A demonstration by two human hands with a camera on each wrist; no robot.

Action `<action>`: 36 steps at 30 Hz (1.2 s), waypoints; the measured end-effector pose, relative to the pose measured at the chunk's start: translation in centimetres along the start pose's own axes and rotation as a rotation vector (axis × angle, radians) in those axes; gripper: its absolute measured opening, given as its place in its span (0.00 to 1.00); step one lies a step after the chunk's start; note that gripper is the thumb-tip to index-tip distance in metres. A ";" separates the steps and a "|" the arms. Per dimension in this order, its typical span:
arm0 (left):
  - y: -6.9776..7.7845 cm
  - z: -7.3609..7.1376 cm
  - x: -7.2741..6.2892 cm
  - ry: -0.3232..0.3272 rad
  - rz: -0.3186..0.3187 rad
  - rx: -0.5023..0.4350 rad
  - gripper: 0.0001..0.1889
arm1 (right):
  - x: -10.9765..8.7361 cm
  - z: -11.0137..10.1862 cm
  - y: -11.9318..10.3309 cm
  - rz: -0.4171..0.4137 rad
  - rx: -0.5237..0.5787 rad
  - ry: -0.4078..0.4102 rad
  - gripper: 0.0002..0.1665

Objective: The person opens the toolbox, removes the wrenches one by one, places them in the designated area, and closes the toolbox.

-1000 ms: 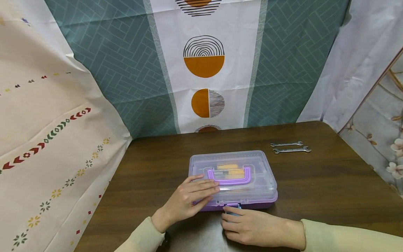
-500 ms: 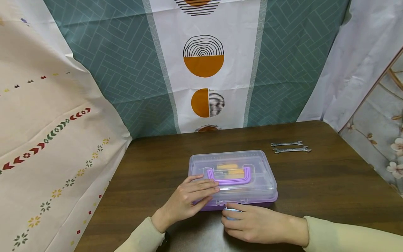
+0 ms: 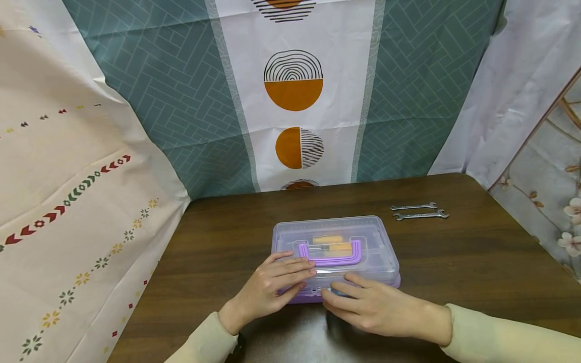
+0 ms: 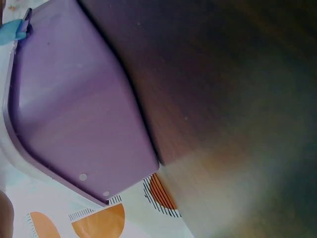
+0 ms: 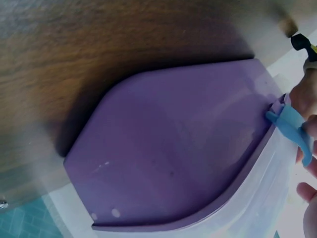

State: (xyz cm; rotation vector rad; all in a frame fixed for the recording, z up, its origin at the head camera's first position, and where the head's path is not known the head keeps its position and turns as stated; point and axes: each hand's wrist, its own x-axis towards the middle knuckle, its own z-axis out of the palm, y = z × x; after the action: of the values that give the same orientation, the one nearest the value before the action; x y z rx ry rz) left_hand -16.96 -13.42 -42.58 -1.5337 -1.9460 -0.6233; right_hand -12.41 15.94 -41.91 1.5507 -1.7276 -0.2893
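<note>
A plastic case with a clear lid (image 3: 379, 257) and a purple base (image 5: 173, 148) lies closed on the table. Its purple carry handle (image 3: 338, 261) is folded flat on the lid. My left hand (image 3: 272, 285) rests on the front left of the lid with fingers extended, fingertips beside the handle. At the front edge, my right hand (image 3: 379, 308) has its fingers curled around a blue latch (image 5: 292, 126), which is raised against the lid's edge. Much of the latch is hidden by these fingers in the head view. Yellow-handled tools (image 3: 340, 247) show through the lid.
Two open-ended wrenches (image 3: 421, 215) lie behind the case to the right, on the dark wooden table (image 3: 227, 229). Patterned cloth (image 3: 177, 101) hangs along the back and sides of the table.
My right hand has moved up and over the case's front edge, and the blue latch has swung upward with it. The left hand and the case have stayed in place.
</note>
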 end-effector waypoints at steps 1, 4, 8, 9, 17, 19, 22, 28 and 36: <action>0.0 0.0 0.0 -0.001 0.001 0.000 0.19 | -0.1 0.0 0.1 0.007 -0.005 0.000 0.27; 0.0 0.0 0.0 -0.002 0.001 0.002 0.19 | -0.3 0.0 0.2 0.025 -0.023 -0.003 0.27; 0.0 0.0 0.0 -0.001 0.001 0.005 0.19 | -0.4 0.1 0.2 0.044 -0.035 -0.009 0.26; 0.0 0.0 0.0 0.000 0.001 0.005 0.19 | -0.4 0.1 0.1 0.048 -0.038 -0.010 0.26; 0.0 0.0 0.1 0.005 0.008 0.003 0.19 | -0.3 0.3 -0.2 0.081 -0.028 -0.007 0.25; 0.0 0.0 0.1 0.007 0.010 0.004 0.20 | -0.3 0.4 -0.3 0.086 -0.034 -0.010 0.25; 0.0 0.0 0.2 0.009 0.015 0.007 0.20 | -0.3 0.8 -0.5 0.091 -0.068 -0.015 0.25; 0.0 0.0 0.2 0.010 0.017 0.006 0.20 | -0.4 1.2 -0.9 0.094 -0.077 -0.031 0.25; -0.1 0.0 0.2 0.011 0.018 0.007 0.20 | -0.2 1.1 -1.0 0.068 -0.030 -0.060 0.26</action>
State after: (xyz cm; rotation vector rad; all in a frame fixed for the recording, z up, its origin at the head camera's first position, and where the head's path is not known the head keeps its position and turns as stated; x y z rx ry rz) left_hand -17.05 -13.34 -42.42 -1.5393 -1.9219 -0.6153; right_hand -12.47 15.51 -43.35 1.4725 -1.8107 -0.3288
